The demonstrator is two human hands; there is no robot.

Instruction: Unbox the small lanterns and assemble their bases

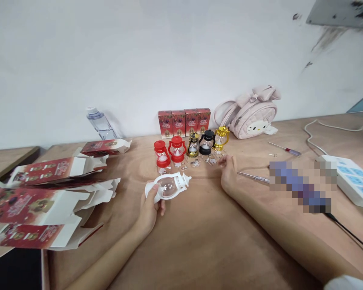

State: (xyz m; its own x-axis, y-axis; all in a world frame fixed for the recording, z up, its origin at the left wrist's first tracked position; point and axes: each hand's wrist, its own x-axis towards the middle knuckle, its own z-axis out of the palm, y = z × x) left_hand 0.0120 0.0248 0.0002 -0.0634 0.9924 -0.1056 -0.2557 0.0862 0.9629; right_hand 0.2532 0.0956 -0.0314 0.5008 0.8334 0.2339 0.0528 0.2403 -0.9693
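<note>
— Holding what, exactly, at the middle of the wooden counter [199, 241]?

— The left hand [149, 211] is closed around the base of a white toy lantern [169, 186], which lies tilted on its side with its clear globe facing up. The right hand [229, 174] rests on the counter, fingers loosely curled and gripping nothing, its fingertips just beside small clear pieces [211, 160].

— And behind them?

— A row of five lanterns stands toward the far edge: two red lanterns [169, 153], a dark gold one [193, 146], a black one [206, 142] and a bright gold one [221, 137]. Four red boxes [184, 122] line the wall edge, with a pink bag [251, 114] to their right. Opened cartons [45, 193] are piled at the left edge. A screwdriver [254, 177] lies near the right hand; a power strip [351, 179] sits at the right edge.
</note>
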